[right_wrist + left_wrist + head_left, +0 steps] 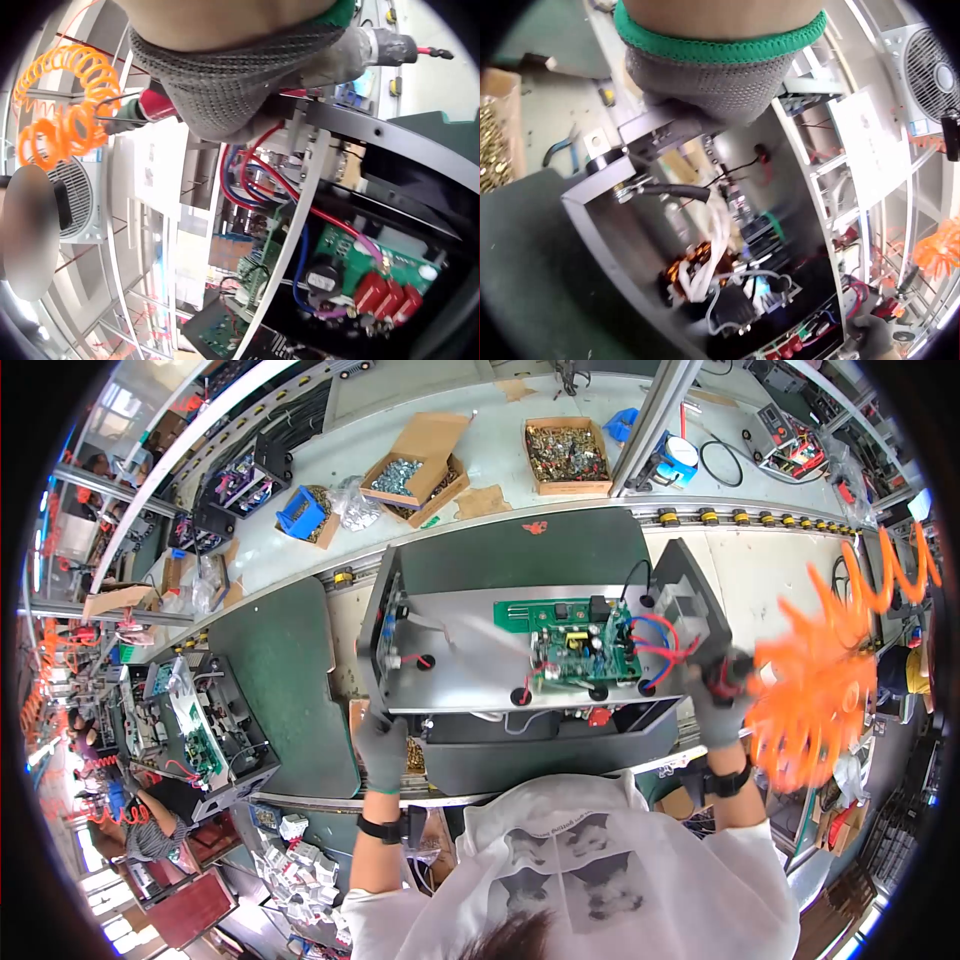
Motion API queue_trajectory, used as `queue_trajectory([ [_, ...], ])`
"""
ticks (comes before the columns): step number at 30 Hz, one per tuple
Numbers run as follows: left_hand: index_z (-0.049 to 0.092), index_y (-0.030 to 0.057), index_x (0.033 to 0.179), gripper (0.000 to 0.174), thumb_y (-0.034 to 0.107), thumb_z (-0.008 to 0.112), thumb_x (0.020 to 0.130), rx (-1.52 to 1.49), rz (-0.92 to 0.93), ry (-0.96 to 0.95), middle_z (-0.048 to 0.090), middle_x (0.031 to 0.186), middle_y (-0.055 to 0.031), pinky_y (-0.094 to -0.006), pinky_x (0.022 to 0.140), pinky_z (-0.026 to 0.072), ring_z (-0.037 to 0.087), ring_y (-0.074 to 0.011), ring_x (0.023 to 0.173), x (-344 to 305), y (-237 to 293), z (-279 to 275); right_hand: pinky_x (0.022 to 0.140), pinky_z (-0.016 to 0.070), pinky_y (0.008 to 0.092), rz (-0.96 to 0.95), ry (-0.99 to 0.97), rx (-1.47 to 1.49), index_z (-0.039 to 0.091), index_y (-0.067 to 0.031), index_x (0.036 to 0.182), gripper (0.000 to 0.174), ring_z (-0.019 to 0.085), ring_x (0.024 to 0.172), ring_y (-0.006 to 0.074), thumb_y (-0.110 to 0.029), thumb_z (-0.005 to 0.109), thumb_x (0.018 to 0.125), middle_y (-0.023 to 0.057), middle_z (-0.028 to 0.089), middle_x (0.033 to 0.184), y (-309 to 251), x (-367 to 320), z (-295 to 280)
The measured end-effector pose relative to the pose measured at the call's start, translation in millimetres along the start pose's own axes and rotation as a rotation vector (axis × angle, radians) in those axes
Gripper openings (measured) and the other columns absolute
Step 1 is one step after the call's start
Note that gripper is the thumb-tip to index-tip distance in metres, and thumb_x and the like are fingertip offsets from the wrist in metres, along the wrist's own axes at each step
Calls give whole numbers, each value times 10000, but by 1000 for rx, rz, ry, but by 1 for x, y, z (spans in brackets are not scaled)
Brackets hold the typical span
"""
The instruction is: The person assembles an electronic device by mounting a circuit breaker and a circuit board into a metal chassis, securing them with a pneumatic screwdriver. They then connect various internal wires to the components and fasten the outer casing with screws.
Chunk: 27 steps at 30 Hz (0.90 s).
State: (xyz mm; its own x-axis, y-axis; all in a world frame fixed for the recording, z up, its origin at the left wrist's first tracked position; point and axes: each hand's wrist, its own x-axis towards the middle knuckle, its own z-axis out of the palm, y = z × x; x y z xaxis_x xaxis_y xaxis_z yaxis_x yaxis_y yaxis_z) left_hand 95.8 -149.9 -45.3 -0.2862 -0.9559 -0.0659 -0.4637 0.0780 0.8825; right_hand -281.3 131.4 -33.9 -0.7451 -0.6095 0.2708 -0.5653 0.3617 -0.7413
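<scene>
An open metal chassis (460,685) lies in front of me, with a green circuit board (585,645) mounted on its silver plate. My gloved left hand (382,750) grips the chassis by its near left corner; the left wrist view shows the glove (705,86) over the panel edge, its fingertips hidden. At the near right corner my gloved right hand (718,710) holds an air screwdriver (337,64), its red-collared bit pointing away from the hand. Red and blue wires (655,645) run from the board toward that side. Inside the case sits a copper coil (697,266).
An orange coiled air hose (815,700) hangs at the right. On the back bench stand boxes of screws (567,455) and a blue bin (302,515). Another opened chassis (200,730) lies left, near another person (150,825). Pliers (561,152) lie by the case.
</scene>
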Motion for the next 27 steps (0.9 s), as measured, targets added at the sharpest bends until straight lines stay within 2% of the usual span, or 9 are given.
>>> queue_trajectory([
  [4, 554, 7, 1175, 300, 175, 527, 928, -831, -60, 141, 641, 992, -51, -275, 843, 473, 601, -153, 903, -19, -77, 41, 773, 494, 266, 35, 311, 463, 520, -22, 1022, 300, 597, 832, 155, 88, 646, 773, 80, 606, 918, -3, -41, 32],
  [6, 535, 34, 1215, 304, 119, 436, 941, -1296, -108, -196, 620, 1106, -67, -299, 924, 474, 594, -145, 1008, -43, -100, 37, 764, 491, 267, 100, 367, 392, 523, -33, 1020, 312, 587, 813, 142, 84, 664, 766, 75, 604, 915, 6, -65, 34],
  [8, 560, 40, 1190, 315, 123, 475, 898, -856, -349, 91, 639, 1037, -69, -299, 859, 494, 614, -168, 942, -71, -111, 40, 752, 485, 274, 60, 356, 635, 524, -50, 1024, 324, 581, 808, 132, 60, 687, 766, 64, 599, 910, 40, -91, 26],
  [11, 609, 14, 1029, 295, 66, 617, 739, 81, 186, -89, 647, 899, -71, -309, 654, 472, 620, -173, 805, -86, -187, 39, 650, 475, 243, 302, 304, 460, 509, -51, 972, 292, 564, 729, 100, 27, 706, 771, 48, 596, 867, 47, -99, 24],
  [18, 609, 35, 866, 136, 31, 622, 730, -281, -111, -125, 603, 755, -4, -264, 586, 457, 572, -76, 721, -78, -127, 45, 546, 459, 235, 330, 329, 395, 491, -54, 929, 231, 541, 611, 90, -5, 680, 806, 31, 582, 784, 34, -80, 24],
  [21, 599, 35, 1039, 285, 112, 643, 769, -170, -150, -209, 657, 848, -139, -339, 686, 512, 653, -251, 794, -77, -196, 80, 470, 449, 248, 292, 429, 336, 539, -58, 884, 175, 528, 515, 92, -48, 698, 812, 36, 589, 724, 39, -70, 20],
  [22, 586, 40, 1090, 331, 162, 637, 787, -78, -57, -274, 661, 884, -194, -385, 713, 520, 651, -345, 861, -78, -131, 74, 442, 435, 251, 294, 469, 301, 549, -70, 817, 170, 525, 485, 89, -81, 718, 811, 26, 579, 670, 39, -66, 14],
  [23, 567, 57, 1148, 315, 235, 367, 982, -306, -267, -334, 628, 1043, -60, -326, 805, 519, 624, -185, 905, -76, -162, 102, 475, 453, 262, 272, 459, 259, 571, -51, 852, 169, 549, 525, 102, -113, 724, 812, 33, 599, 692, 76, -67, 4],
  [27, 363, 37, 1314, 647, 271, 647, 781, 323, -192, -602, 645, 952, -245, -460, 757, 526, 637, -401, 890, -87, -7, 112, 610, 496, 304, 249, 572, -335, 607, 9, 1056, 389, 600, 681, 151, -222, 759, 782, 64, 654, 831, 192, -62, -55],
])
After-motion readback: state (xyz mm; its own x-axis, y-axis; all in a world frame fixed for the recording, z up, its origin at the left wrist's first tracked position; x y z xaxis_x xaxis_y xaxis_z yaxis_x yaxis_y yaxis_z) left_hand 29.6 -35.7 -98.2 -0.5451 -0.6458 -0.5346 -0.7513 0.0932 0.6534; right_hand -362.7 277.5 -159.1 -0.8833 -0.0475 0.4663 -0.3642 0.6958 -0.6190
